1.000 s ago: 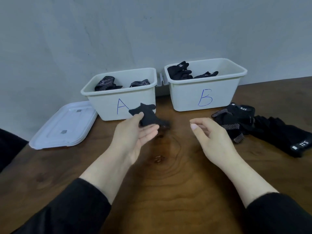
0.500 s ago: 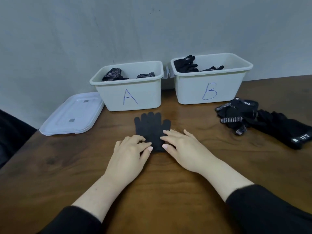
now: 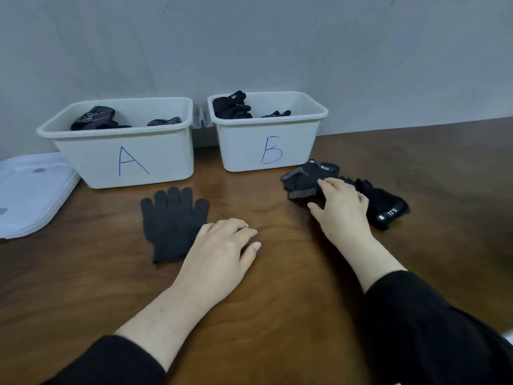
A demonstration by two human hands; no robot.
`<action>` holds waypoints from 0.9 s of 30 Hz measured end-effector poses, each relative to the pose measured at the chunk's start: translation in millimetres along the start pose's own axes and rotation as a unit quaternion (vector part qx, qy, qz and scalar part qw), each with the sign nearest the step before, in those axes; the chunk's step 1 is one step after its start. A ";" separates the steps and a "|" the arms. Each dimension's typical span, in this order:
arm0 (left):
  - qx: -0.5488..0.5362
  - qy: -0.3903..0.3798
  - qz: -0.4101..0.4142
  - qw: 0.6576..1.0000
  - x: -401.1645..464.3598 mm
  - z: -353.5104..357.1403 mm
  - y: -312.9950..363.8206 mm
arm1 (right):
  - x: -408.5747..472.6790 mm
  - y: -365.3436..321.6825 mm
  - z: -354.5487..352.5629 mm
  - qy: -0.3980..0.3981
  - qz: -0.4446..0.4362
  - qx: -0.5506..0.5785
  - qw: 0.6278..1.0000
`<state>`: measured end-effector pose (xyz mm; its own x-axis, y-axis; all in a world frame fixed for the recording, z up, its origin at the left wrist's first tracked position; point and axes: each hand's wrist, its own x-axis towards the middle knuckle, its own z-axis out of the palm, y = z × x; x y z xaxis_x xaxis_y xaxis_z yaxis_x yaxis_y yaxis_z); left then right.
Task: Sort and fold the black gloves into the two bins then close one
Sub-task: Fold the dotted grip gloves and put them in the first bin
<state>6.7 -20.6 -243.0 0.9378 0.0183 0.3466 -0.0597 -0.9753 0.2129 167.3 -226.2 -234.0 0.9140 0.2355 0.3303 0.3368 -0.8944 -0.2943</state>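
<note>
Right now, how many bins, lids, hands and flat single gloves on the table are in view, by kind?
Bins: 2, bin A and bin B
Lids: 1, the lid left of bin A
Hands: 2, left hand and right hand
Flat single gloves: 1, the knit glove
Total: 6
The glove pile is too tangled to count.

The white lid (image 3: 30, 195) runs off the left edge, so its full outline cannot be seen; the right hand (image 3: 342, 215) covers the middle of the glove pile (image 3: 385, 202), hiding how many gloves lie there; the walls of bin A (image 3: 155, 162) and bin B (image 3: 244, 154) conceal all but the tops of their gloves; both sleeves are cut by the bottom edge.
</note>
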 end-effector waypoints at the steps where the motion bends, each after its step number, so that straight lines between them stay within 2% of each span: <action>1: -0.002 -0.001 0.002 1.000 4.5 2.7 3.3 | 3.1 5.3 0.4 -0.026 0.021 -0.016 0.999; 3: -0.008 -0.008 0.006 1.000 11.2 5.5 9.2 | 7.6 9.2 3.9 -0.020 0.021 -0.026 0.999; 8: -0.029 -0.012 -0.002 1.000 15.3 7.1 10.3 | 8.8 8.1 9.6 0.063 0.024 0.018 0.998; 10: -0.040 -0.002 -0.009 0.999 14.9 6.5 8.5 | 8.4 6.2 5.5 0.099 0.010 0.064 0.993; 13: -0.055 0.005 -0.016 0.998 14.4 5.1 7.9 | 4.0 -1.1 -8.7 0.164 -0.021 0.203 0.965; 15: -0.064 0.007 -0.019 0.998 14.6 4.9 6.9 | -1.4 -8.8 -17.3 0.153 0.007 0.291 0.944; 18: -0.081 0.013 -0.026 0.996 14.3 2.8 7.4 | -6.4 -13.3 -25.3 0.140 0.038 0.351 0.925; 20: -0.097 0.016 -0.040 0.994 15.0 -0.7 8.9 | -8.3 -16.9 -27.7 0.089 0.043 0.385 0.917; 24: -0.157 0.017 -0.075 0.985 17.0 -3.5 10.4 | -12.9 -28.4 -27.3 -0.013 0.025 0.436 0.899; 27: -0.281 0.018 -0.116 0.952 22.5 -6.6 12.1 | -18.7 -39.8 -29.0 -0.073 -0.028 0.465 0.882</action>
<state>24.8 -30.6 -226.6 0.9362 0.2360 0.2603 -0.0363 -0.6719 0.7398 130.2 -206.1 -202.5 0.8862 0.3771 0.2692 0.3608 -0.1972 -0.9115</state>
